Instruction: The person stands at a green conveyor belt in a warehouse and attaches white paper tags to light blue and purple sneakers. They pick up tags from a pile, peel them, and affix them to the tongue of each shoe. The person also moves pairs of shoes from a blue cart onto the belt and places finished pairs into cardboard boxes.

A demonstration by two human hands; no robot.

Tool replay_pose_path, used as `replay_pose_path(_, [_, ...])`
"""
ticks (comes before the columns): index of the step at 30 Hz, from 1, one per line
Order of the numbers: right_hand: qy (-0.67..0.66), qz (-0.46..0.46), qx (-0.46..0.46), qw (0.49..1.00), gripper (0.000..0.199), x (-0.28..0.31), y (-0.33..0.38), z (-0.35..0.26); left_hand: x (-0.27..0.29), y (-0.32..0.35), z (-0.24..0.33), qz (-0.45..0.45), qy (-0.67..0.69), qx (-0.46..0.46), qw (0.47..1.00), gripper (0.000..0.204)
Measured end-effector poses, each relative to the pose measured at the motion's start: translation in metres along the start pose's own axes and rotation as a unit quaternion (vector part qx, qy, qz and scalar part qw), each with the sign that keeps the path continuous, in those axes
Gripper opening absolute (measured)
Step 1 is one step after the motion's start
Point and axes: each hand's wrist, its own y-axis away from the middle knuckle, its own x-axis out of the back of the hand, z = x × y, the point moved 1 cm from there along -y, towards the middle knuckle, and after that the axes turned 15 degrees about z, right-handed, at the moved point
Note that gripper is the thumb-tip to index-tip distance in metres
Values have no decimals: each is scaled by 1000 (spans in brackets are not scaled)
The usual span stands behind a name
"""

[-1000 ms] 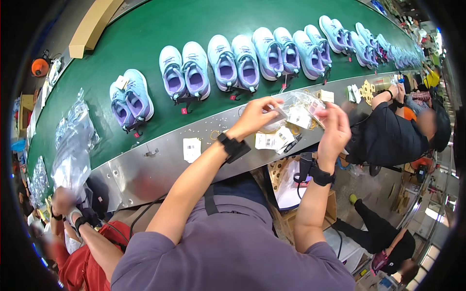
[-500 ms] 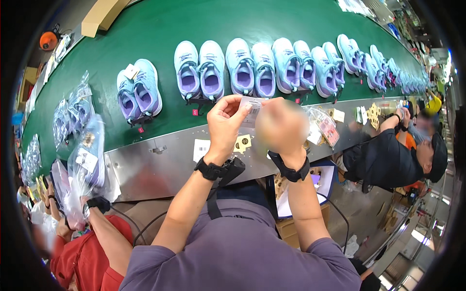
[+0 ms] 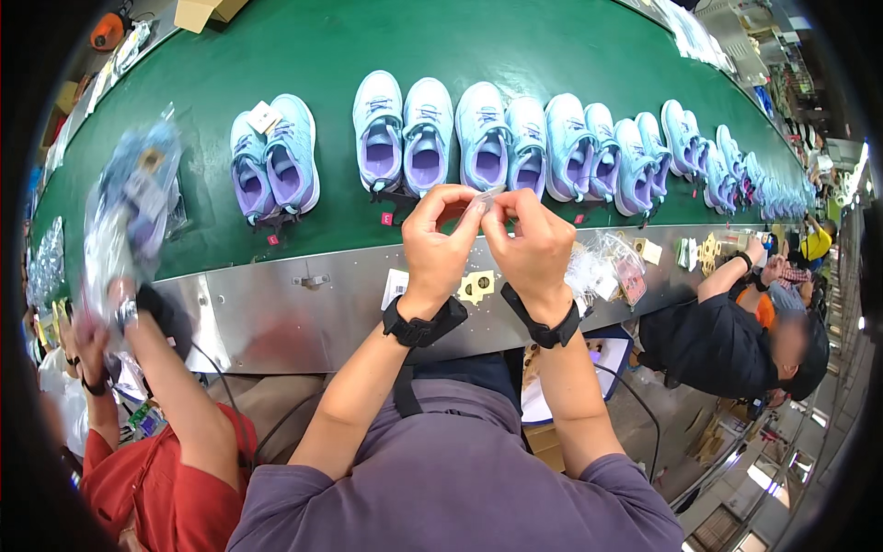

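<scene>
In front of the shoe row, my left hand (image 3: pixel 441 241) pinches a small pale barcode tag (image 3: pixel 489 196) between thumb and fingertips. My right hand (image 3: pixel 529 241) pinches the tag's other side, the two hands almost touching. The tag is tilted nearly edge-on, so its face is hidden. Just beyond my hands stand light blue sneakers (image 3: pixel 427 129) with lavender linings, paired along the green belt (image 3: pixel 340 55). A separate sneaker pair (image 3: pixel 292 156) to the left carries a white tag (image 3: pixel 263 117) on top.
On the metal ledge (image 3: pixel 276 322) lie a white label (image 3: pixel 395 288), a yellow cut-out card (image 3: pixel 476 287) and a heap of clear plastic fasteners (image 3: pixel 593 267). A person in red (image 3: pixel 175 451) at left handles a bagged shoe (image 3: pixel 143 184). Another person in black (image 3: pixel 727 350) works at right.
The tag has turned from face-on to nearly edge-on, and my right hand's blur has cleared. Most sneakers appear slightly farther right. The neighbour's bagged shoe has moved up and left over the belt.
</scene>
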Motion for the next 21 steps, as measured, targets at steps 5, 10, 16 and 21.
replay_pose_path(5, [-79,-73,-107,988,7,-17,-7,9,4,-22,-9,-20,-90,-160,983,17])
replay_pose_path(10, [-127,-236,-263,927,17,-31,-38,29,5,-61,-12,-63,-187,-336,921,21])
replay_pose_path(16, [-116,-166,-73,977,16,-104,-80,99,-6,-117,-44,-161,-224,-161,948,11])
replay_pose_path(21, [51,-129,-26,990,17,-128,-134,127,-2,-188,-92,-175,-389,-226,876,12])
